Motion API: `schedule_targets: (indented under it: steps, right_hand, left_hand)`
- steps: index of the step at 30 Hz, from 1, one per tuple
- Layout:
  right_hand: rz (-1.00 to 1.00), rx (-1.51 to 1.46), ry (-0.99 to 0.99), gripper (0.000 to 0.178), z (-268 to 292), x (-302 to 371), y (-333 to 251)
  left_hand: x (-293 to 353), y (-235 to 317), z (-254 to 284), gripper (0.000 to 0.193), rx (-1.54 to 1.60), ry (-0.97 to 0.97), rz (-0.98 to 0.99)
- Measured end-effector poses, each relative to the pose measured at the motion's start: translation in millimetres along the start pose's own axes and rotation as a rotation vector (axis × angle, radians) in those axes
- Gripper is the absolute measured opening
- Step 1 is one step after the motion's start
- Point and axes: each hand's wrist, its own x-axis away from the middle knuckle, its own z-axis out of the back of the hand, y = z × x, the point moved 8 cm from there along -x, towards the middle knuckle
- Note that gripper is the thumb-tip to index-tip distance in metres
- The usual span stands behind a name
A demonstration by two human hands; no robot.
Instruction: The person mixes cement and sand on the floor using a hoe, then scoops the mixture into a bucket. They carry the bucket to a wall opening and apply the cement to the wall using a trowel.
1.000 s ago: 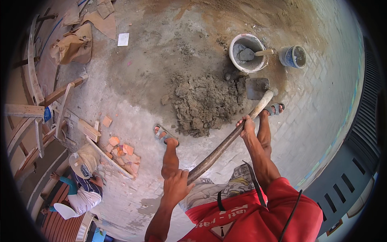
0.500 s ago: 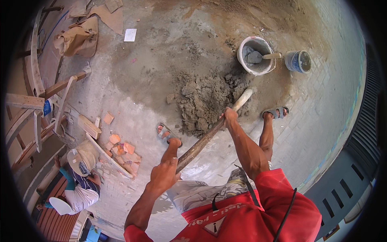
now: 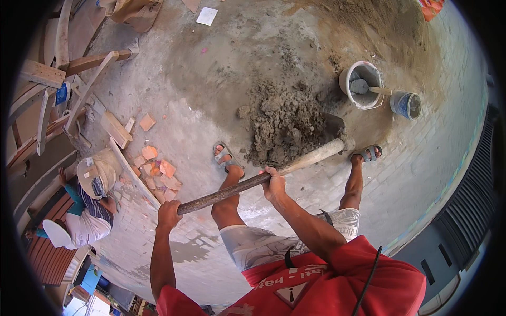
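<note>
With both fists I grip a hoe by its long wooden handle. My left hand is closed round the dark rear end, while my right hand wraps the handle near its middle. At the far end, the dark blade meets the right edge of a heap of wet grey mortar, and part of it is hidden there. The heap lies on the ground ahead of my sandalled feet, which stand apart on either side of the handle.
Beyond the heap stand a white bucket holding a trowel and a smaller tub. Broken bricks, a plank and wooden frames lie left. Another person crouches lower left beside a pale bucket. Sand spreads far off.
The hoe has swung to a flatter slant, its head lower by the heap's right side. Both hands have shifted left, the right one also nearer me. The whole view has shifted somewhat.
</note>
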Motion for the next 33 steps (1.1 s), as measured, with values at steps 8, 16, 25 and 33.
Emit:
schedule_targets:
  steps: [8,16,25,33]
  right_hand:
    - [-0.067,0.347,0.001,0.007,30.6,96.2,-54.3]
    - [0.222,0.568,0.053,0.008,18.2,-42.2,-129.3]
    - [0.176,0.699,0.012,0.005,31.7,-71.9,-155.3]
    - [0.536,0.852,-0.183,0.014,-126.9,-73.4,-279.8]
  left_hand:
    - [181.1,146.7,93.2,0.033,0.103,-0.183,0.233]
    - [100.2,243.6,21.2,0.036,0.327,-0.411,0.365]
    - [83.7,297.8,0.2,0.048,0.51,-0.435,0.441]
    - [-2.1,364.4,28.7,0.051,0.764,-0.208,0.269]
